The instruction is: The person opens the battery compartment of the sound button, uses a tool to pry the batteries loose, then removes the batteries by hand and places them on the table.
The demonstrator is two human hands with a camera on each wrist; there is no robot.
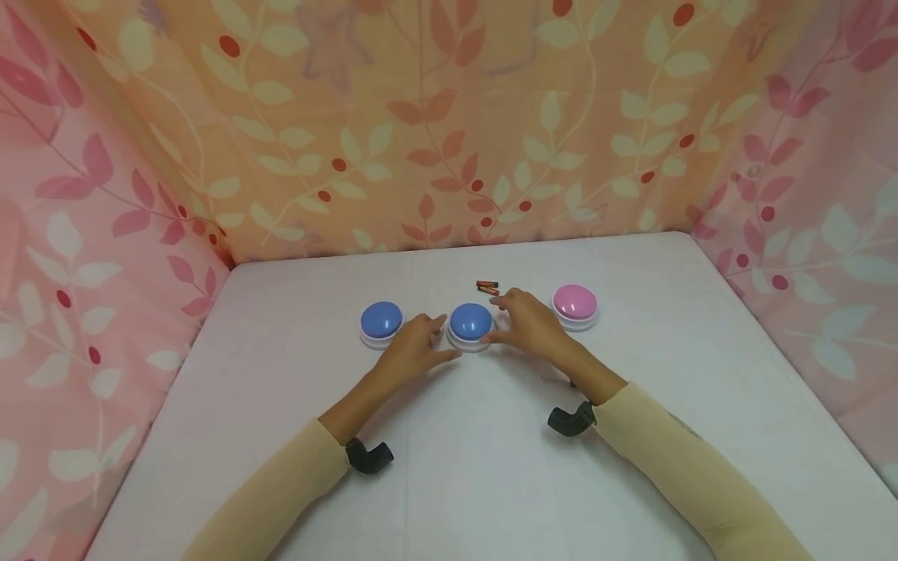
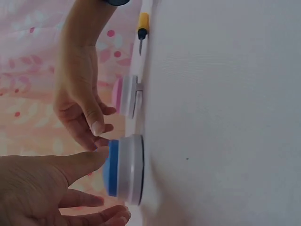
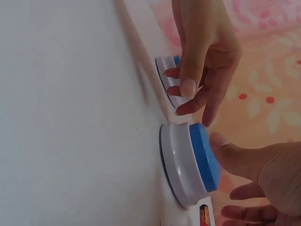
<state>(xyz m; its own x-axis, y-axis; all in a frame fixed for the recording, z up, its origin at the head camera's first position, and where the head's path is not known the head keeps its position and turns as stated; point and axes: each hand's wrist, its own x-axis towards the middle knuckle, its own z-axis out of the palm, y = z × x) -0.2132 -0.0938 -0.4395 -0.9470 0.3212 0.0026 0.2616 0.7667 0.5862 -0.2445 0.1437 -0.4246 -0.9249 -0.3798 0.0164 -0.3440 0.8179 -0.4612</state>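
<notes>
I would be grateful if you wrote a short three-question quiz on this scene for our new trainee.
1. Multiple choice: how many domed buttons stand on the table in the head view? A) two; B) three; C) five.
2. True or false: in the head view, the two batteries lie farther from the person than the middle button.
3. Fill in the gap: the left hand and the right hand are on either side of the middle button, whose dome is ____.

Key: 1. B; 2. True; 3. blue.
</notes>
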